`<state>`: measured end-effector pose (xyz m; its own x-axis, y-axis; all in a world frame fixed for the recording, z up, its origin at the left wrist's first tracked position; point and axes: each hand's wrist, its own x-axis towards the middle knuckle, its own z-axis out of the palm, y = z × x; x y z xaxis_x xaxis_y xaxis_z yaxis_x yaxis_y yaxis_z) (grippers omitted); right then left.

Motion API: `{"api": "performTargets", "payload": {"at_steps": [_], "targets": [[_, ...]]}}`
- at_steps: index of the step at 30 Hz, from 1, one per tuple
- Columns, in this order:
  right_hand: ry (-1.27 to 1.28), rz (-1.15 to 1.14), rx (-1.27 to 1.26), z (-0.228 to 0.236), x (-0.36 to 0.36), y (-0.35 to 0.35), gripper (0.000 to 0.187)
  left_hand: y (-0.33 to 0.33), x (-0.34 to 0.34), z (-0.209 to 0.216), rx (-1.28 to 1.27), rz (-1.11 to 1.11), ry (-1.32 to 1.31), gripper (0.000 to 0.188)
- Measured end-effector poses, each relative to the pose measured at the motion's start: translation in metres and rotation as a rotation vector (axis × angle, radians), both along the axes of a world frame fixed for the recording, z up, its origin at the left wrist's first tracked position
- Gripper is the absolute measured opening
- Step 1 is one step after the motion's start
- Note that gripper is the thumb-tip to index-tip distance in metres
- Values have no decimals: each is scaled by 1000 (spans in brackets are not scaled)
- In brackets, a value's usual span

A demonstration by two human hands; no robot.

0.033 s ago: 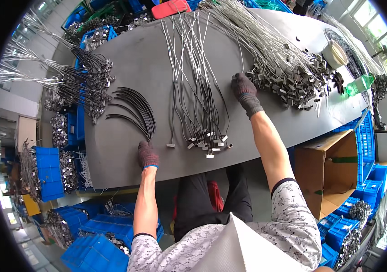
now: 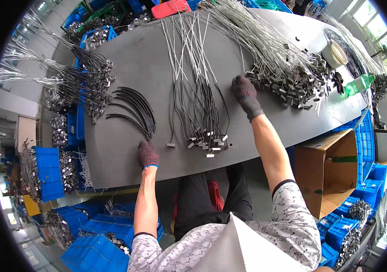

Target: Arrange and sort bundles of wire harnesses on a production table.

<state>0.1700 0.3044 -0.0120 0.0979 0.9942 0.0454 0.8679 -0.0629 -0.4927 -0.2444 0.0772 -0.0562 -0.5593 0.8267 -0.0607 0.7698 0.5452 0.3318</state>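
My left hand (image 2: 148, 155), in a dark knitted glove, is closed on the lower ends of a fan of black tubes (image 2: 144, 108) at the left of the table. My gloved right hand (image 2: 247, 96) is closed beside the big pile of silver wires (image 2: 266, 43) with metal connectors (image 2: 293, 84). One thin wire (image 2: 242, 56) runs down to its fingertips, pinched there; its end is hidden by the glove. Between my hands lies a group of wires (image 2: 193, 50), silver at the far end, black-covered nearer me, with small metal connectors (image 2: 211, 141) at the near ends.
Black-and-silver wire bundles (image 2: 73, 79) hang over the table's left edge. A red case (image 2: 170, 8) lies at the far edge. To the right are a pale bowl (image 2: 335, 54), a green bottle (image 2: 360, 85) and an open cardboard box (image 2: 311, 174). Blue crates (image 2: 48, 174) stand around the table (image 2: 125, 59).
My right hand has shifted very slightly toward me and to the right, with the wire still at its fingers. My left hand stays in place on the black tubes.
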Motion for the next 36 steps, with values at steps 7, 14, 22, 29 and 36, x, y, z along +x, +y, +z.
{"api": "performTargets", "payload": {"at_steps": [7,14,22,29,36], "targets": [[1588,-698,-116,-11,29,-177,25,0,-23,-20,79,43,-60,29],[1220,-313,-96,-53,98,-337,20,-46,1,30,89,240,-1012,21],[-187,-330,-545,-43,148,-586,27,-96,143,104,94,-84,-1778,16],[-40,-455,-734,-21,108,-712,38,-93,345,24,-363,-159,-1769,7],[-4,-417,-929,-15,83,-816,40,-121,423,16,-9,73,-1826,13]]}}
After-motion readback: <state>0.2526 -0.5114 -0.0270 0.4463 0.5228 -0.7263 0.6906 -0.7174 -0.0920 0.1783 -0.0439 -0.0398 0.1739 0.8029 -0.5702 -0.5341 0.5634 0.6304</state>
